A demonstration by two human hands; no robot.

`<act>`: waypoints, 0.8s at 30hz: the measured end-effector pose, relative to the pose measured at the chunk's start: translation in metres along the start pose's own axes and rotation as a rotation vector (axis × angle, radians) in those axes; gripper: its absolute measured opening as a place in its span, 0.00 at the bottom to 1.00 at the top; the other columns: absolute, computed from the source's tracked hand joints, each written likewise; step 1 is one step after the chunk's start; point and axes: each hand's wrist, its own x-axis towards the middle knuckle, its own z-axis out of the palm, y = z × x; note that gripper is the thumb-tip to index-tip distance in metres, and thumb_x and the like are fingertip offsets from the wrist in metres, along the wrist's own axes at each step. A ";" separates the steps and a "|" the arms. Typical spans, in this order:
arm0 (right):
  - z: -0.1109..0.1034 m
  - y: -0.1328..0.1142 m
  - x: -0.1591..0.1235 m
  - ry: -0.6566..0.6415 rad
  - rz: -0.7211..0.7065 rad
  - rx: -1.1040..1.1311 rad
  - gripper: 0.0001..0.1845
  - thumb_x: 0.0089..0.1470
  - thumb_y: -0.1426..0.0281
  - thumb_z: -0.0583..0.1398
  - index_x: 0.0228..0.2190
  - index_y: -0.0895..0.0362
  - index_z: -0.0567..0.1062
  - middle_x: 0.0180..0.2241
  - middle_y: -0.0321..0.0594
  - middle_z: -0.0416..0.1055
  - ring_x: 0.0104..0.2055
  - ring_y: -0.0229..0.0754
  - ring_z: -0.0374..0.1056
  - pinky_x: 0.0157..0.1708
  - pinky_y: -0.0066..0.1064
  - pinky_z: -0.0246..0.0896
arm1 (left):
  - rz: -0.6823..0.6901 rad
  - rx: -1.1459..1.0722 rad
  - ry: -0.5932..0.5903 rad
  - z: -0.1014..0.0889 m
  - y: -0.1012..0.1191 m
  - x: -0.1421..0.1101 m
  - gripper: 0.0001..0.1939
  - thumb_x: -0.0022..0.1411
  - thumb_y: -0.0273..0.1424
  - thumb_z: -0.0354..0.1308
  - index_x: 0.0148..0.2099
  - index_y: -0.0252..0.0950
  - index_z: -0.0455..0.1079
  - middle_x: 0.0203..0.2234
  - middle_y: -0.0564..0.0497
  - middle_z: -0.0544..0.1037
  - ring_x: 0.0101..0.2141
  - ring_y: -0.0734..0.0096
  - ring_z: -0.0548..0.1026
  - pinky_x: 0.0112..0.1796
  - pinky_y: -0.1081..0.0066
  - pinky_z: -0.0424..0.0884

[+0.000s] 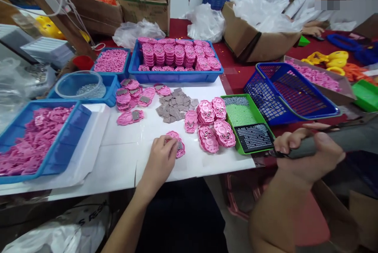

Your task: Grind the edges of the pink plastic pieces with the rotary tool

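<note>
My left hand [161, 158] rests on the white sheet [124, 158], fingers pinched on a pink plastic part [178, 144] with a grey plate in it. My right hand [307, 152] is closed around a grey electric screwdriver [339, 143], its tip pointing left near the green tray [254, 121] of small screws. Stacks of finished pink parts [212, 125] lie between the hands. A heap of grey metal plates [175, 105] sits behind them, with more pink parts [132, 95] to its left.
Blue bins of pink parts stand at the left [59, 146], back left [110, 62] and back centre [177, 76]. A clear bowl [79, 85], a blue basket [289, 91], cardboard boxes [254, 36] and plastic bags crowd the back. Another person's sleeve [307, 9] shows far right.
</note>
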 end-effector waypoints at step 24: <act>0.017 0.049 -0.005 -0.144 -0.039 0.021 0.08 0.50 0.64 0.62 0.32 0.53 0.69 0.12 0.22 0.60 0.10 0.32 0.55 0.11 0.25 0.52 | 0.309 -0.213 -0.047 0.037 0.032 -0.046 0.14 0.72 0.28 0.58 0.56 0.43 0.77 0.49 0.47 0.81 0.48 0.58 0.77 0.49 0.57 0.80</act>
